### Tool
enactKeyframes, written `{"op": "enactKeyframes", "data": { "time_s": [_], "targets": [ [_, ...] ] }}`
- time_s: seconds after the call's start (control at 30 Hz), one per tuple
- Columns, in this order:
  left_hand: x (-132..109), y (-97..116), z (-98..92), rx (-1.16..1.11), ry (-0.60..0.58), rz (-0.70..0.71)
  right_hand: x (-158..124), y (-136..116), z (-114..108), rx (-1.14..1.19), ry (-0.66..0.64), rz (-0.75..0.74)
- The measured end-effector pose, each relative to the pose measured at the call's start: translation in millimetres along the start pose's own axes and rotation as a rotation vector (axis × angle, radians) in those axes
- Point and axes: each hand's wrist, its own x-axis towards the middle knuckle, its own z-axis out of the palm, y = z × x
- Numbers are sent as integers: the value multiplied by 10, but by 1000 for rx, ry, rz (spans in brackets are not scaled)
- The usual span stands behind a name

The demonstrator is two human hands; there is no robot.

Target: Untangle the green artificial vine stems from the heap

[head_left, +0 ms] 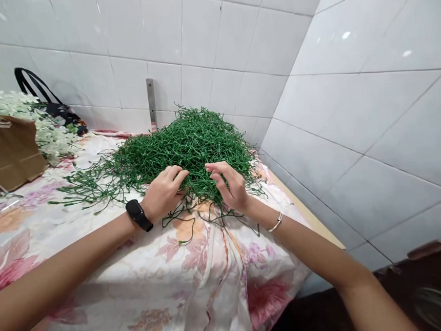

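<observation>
Leftward, carton (7,156), contents hidden, left hand (164,190) at green stems (191,137), grip unclear, right hand (232,187) unclenched

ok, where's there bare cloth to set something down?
Bare white floral cloth shows between the brown cardboard box and left forearm; a smaller patch between that forearm and the stray thin green stems. Crowded: the tangled green heap, left hand and right hand at its front; back left, white flowers, black-handled bag.

Two hands (163,192), one green stem heap (187,142), one wristband (139,215), one bracelet (276,222), one metal strip (151,99)
</observation>
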Motion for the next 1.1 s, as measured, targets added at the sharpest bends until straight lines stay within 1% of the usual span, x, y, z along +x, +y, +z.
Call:
{"op": "enactKeyframes", "data": {
  "time_s": [0.07,0.13,0.2,0.27,0.37,0.47,0.53,0.63,0.73,0.8,0.9,1.0,1.1],
  "targets": [
    [-10,20,4,-10,-15,-26,-4,-35,-7,147,12,152],
    [-17,36,8,-7,-25,-43,15,-60,-26,267,-9,274],
    [-22,41,13,-16,-32,-56,37,-79,-43,293,-58,311],
    [-27,35,21,-36,-38,-61,48,-100,-47,233,-108,252],
    [-29,20,36,-68,-29,-63,41,-126,-28,134,-173,70],
    [-29,13,44,-96,2,-70,20,-130,6,54,-198,-82],
    [-30,18,40,-134,16,-71,6,-119,22,5,-198,-128],
    [-31,35,11,-221,-2,-66,-9,-93,28,-45,-212,-132],
    [-27,56,-43,-306,-62,-56,-12,-72,16,-74,-203,-88],
    [-23,71,-82,-344,-92,-42,-5,-65,4,-79,-175,-42],
    [-12,93,-128,-375,-104,-23,14,-78,-15,-46,-138,55],
    [1,102,-151,-389,-74,-33,30,-122,-21,72,-132,170],
    [11,87,-151,-409,2,-24,27,-173,8,225,-127,312]
  ]
}}
